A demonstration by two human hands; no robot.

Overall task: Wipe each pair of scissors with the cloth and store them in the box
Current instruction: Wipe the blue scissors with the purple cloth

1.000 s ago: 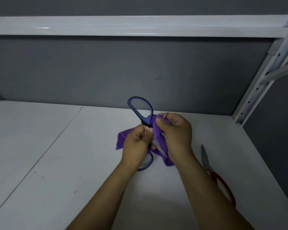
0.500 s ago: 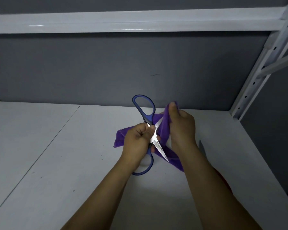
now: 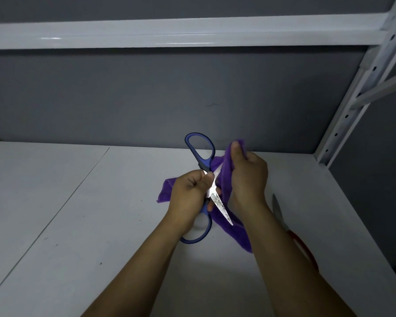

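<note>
Where the white desk (image 3: pixel 55 202) is seen on the far left, a thin dark line (image 3: pixel 78 191) is drawn across its top from front to back. Next to the right, a corner of the purple cloth (image 3: pixel 167 192) is spread flat on the desk. Just past it, the left hand (image 3: pixel 190 197) is held above the desk. Its grip is clamped on the blue scissors (image 3: pixel 217 201) at the place where the two halves cross.

The scissors are opened wide. One blue ring is pointed up toward the grey wall (image 3: pixel 146 94), and the other ring is seen under the left hand. One shiny blade, spotted with dirt, is pointed down toward the person. The other blade is mostly hidden in the cloth.

The cloth is folded round that blade and pinched by the right hand (image 3: pixel 247 179), so this grip is clamped on the cloth, with the thumb laid up along it. A long end of the cloth is hung down under the right wrist.

Further right, red scissors (image 3: pixel 278 213) are laid flat on the desk, partly hidden by the right arm. At the far right, a white post with holes (image 3: pixel 361 83) is set at the desk's corner.
</note>
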